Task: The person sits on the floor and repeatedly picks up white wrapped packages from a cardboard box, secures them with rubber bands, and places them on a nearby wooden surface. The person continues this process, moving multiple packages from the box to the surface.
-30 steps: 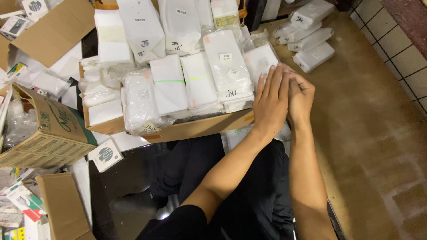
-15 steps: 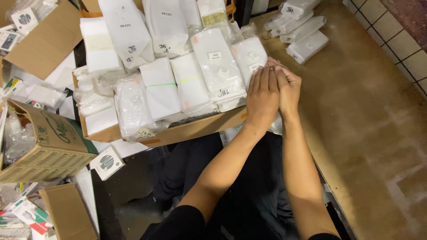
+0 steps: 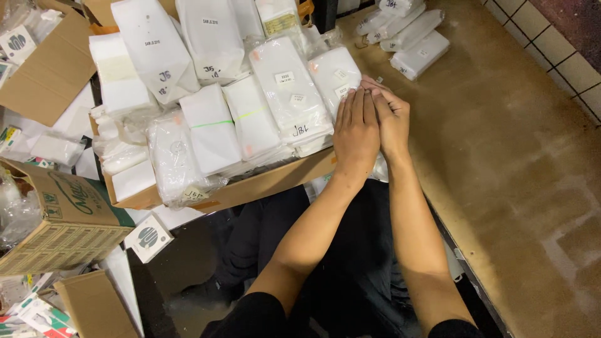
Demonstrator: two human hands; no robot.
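Note:
My left hand (image 3: 357,131) lies flat, palm down, on the right end of a shallow cardboard box (image 3: 263,184) packed with white plastic-wrapped packets (image 3: 288,94). Its fingertips rest on the rightmost packet (image 3: 332,78). My right hand (image 3: 393,119) sits right beside it, touching it, fingers bent a little over the box's right edge. Neither hand closes around anything. Both forearms reach up from the bottom of the view over dark trousers.
A brown worktop (image 3: 513,156) runs along the right, with several wrapped white packets (image 3: 410,37) at its far end. On the left are an open cardboard box (image 3: 47,69), a printed carton (image 3: 69,219) and loose small cards (image 3: 149,236). A tiled wall (image 3: 563,56) stands at the far right.
Both hands stay pressed together at the right end of the box. The view has shifted, so the box and hands sit slightly higher and to the left in the frame.

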